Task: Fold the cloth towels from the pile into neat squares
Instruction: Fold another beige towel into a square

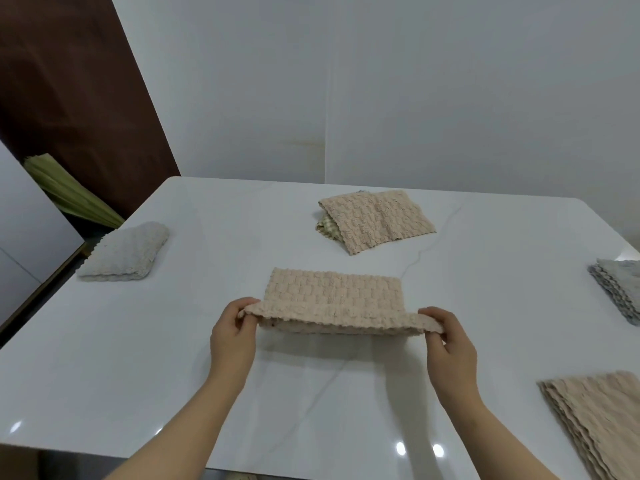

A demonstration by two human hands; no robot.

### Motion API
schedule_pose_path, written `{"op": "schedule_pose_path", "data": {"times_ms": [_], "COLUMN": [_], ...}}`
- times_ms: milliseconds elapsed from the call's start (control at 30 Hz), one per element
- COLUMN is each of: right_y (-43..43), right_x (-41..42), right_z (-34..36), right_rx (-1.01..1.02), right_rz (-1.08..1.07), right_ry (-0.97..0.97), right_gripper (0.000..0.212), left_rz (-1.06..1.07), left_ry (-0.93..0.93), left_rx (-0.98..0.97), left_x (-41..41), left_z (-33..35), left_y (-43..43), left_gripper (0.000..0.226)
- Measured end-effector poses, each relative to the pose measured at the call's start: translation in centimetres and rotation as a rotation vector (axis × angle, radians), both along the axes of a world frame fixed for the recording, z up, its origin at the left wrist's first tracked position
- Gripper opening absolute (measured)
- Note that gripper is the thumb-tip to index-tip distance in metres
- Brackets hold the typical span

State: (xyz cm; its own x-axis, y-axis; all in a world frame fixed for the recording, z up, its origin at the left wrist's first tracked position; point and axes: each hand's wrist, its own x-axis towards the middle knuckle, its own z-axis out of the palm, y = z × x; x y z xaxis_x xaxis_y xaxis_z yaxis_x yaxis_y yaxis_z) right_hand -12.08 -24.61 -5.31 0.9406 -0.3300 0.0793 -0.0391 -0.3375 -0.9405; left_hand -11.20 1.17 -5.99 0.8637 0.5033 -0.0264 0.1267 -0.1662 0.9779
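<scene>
Left edge: a folded grey towel [125, 252]. Center frame, left hand [232, 336] and right hand [447, 344] each pinch a near corner of the beige towel [332, 299], lifted off the white table [173, 341]. Beige pile [375, 221] behind, grey stack [620, 289] and beige stack [599, 417] right, nothing blocking.

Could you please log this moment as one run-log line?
step: folding beige towel | left hand: pinching near-left corner | right hand: pinching near-right corner | near edge lifted off table
</scene>
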Motion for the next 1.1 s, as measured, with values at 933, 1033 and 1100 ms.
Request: {"op": "schedule_pose_path", "data": {"times_ms": [933, 1033, 1100], "right_y": [-2.6, -3.1, -3.2], "right_x": [-0.8, -0.6, -0.4], "right_z": [-4.1, -4.0, -3.7], "right_rx": [-0.383, -0.441, -0.425], "right_rz": [0.183, 0.204, 0.204], "right_ry": [0.511, 0.595, 0.597], "right_gripper": [0.029, 0.025, 0.022], "left_rz": [-0.448, -0.533, -0.558], "left_ry": [0.526, 0.637, 0.666], "left_rx": [0.641, 0.464, 0.309], "left_x": [-0.4, 0.6, 1.0], "left_z": [-3.9, -3.4, -2.7], "left_y": [1.6, 2.1, 2.3], "left_gripper": [0.018, 0.017, 0.016]}}
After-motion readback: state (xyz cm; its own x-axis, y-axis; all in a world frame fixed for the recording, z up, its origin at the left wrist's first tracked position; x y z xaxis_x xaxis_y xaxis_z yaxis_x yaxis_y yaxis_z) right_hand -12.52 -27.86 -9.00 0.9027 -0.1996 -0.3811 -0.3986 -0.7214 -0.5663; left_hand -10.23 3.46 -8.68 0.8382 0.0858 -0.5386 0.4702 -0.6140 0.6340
